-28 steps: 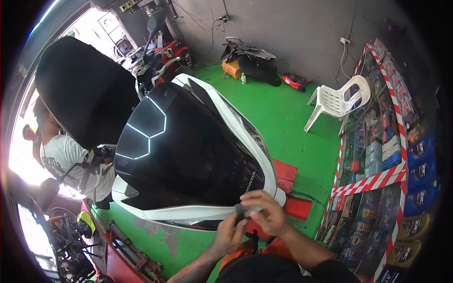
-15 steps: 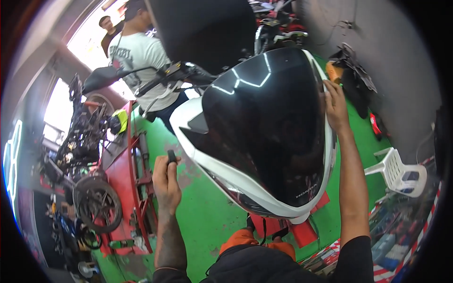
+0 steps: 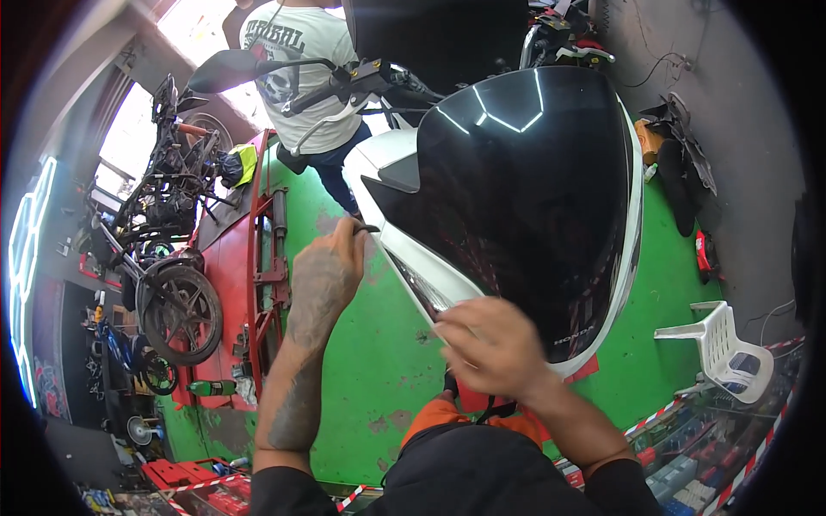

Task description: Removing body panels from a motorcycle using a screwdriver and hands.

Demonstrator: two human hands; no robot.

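At the far left of the frame, a bent white light strip [image 3: 24, 284] glows on the wall. Next, in the upper left, a partly stripped motorcycle [image 3: 172, 202] stands on a red lift platform [image 3: 234, 279], with a green bottle [image 3: 211, 389] lying at its lower end. At upper centre-left, a co-worker in a white T-shirt [image 3: 292, 103] stands behind the handlebar. Left of centre, the left hand [image 3: 327, 268] pinches a small black piece [image 3: 368, 229] between thumb and bent fingers, right beside the white front fairing [image 3: 379, 206] of a scooter, which fills the centre. At lower centre, the right hand [image 3: 492, 346], blurred, has its fingers curled at the lower end of the headlight [image 3: 417, 279]; whether they grip anything, I cannot tell. The scooter's dark tinted windscreen [image 3: 525, 206] rises above it. At right, a white plastic chair [image 3: 721, 344] stands on the green floor [image 3: 662, 258].
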